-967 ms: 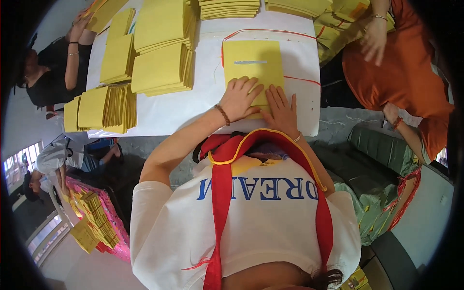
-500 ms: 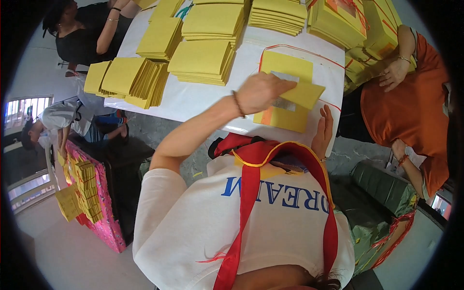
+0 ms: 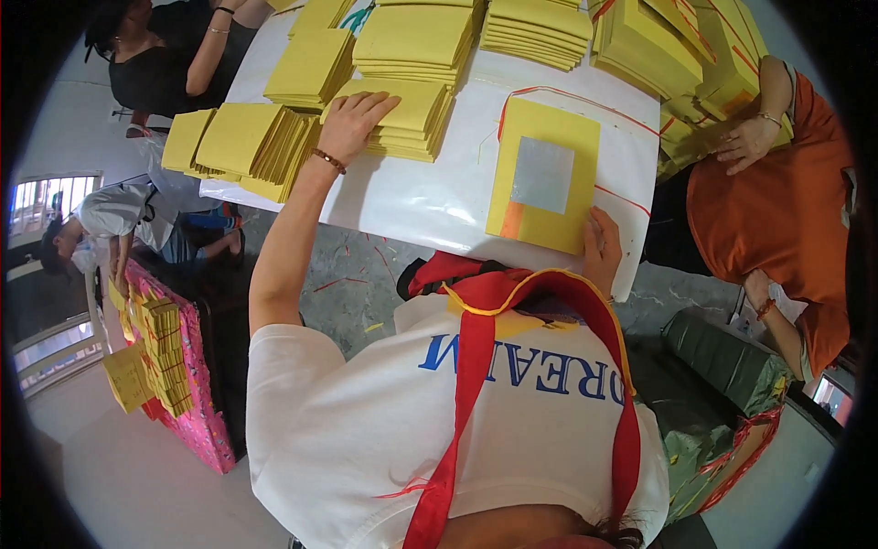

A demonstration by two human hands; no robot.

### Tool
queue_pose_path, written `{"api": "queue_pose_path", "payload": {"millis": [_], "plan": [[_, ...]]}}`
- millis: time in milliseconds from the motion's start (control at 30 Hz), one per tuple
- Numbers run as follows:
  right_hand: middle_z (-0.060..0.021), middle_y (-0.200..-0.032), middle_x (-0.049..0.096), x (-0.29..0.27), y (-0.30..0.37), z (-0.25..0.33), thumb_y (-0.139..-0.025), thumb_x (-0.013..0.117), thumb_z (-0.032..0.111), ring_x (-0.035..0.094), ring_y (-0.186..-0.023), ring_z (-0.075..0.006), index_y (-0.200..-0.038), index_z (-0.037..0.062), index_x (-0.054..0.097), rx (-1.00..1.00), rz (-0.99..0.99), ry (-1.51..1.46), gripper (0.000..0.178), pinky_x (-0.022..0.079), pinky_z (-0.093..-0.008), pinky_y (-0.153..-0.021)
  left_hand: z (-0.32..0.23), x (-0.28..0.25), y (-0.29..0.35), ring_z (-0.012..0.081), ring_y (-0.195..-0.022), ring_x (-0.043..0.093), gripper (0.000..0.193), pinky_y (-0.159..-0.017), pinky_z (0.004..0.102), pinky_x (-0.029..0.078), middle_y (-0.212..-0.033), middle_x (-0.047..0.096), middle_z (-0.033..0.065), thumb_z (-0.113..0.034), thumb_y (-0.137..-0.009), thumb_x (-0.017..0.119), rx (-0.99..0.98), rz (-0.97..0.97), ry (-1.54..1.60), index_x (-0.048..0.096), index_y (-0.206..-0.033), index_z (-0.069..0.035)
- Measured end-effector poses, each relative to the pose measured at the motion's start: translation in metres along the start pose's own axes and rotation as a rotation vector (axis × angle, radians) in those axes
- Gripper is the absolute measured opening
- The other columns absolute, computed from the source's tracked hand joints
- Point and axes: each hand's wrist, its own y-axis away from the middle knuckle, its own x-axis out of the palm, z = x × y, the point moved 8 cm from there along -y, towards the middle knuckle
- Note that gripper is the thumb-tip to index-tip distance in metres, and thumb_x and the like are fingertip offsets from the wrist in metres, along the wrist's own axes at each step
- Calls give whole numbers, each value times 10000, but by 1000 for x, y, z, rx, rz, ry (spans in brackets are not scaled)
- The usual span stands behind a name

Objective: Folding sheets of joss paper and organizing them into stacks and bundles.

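At the far left, yellow bundles (image 3: 163, 357) lie on a pink cover (image 3: 203, 403); a person in a pale shirt (image 3: 119, 212) leans over them. Above, a person in a black top (image 3: 165, 69) is beside the worktop (image 3: 384, 206).

At the left corner of the worktop, a row of folded yellow papers (image 3: 242, 142) leans in a fan. To its right, the left hand (image 3: 355, 128) lies palm down on a low paper stack (image 3: 413, 117), fingers extended across the top sheet and slightly parted. The thumb is hidden; whether this hand grips a sheet cannot be told. The long axis of this stack runs roughly left to right.

Right of centre, a yellow paper (image 3: 547, 176) lies flat near the front edge of the worktop. Its long axis runs from the far side toward the person, the near end angled slightly left. A silver rectangle (image 3: 542, 170) on its face follows the same axis; an orange strip (image 3: 512, 220) marks the near left corner. Red string (image 3: 585, 103) passes around the far end.

The right hand (image 3: 604, 245) is at the right edge of the paper, near its lower corner, fingers close together and slightly bent. Whether it pinches the edge cannot be told.

Further right, a co-worker in orange (image 3: 759, 215) stands beside tied yellow bundles (image 3: 645, 46).
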Motion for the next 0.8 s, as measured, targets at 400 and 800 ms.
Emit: {"api": "queue_pose_path", "payload": {"millis": [400,800], "plan": [[-103,-1122,580,4,-11,12,-812,585,75,506,-1104,-280,-1048,51,607,-220,-13,282,238,379,-373,-938,-13,35,25,320,-1232,326,759,-998,468,262,-1315,368,124,-56,-600,620,-35,123,146,363,-1310,-127],[-16,-1189,543,21,-24,1,-769,637,217,483,-1113,-218,-1041,160,612,-228,166,478,278,311,-399,-924,-27,-20,-5,297,-1219,361,772,-975,476,298,-1355,368,101,-168,-689,665,79,229,24,303,-1371,-191]]}}
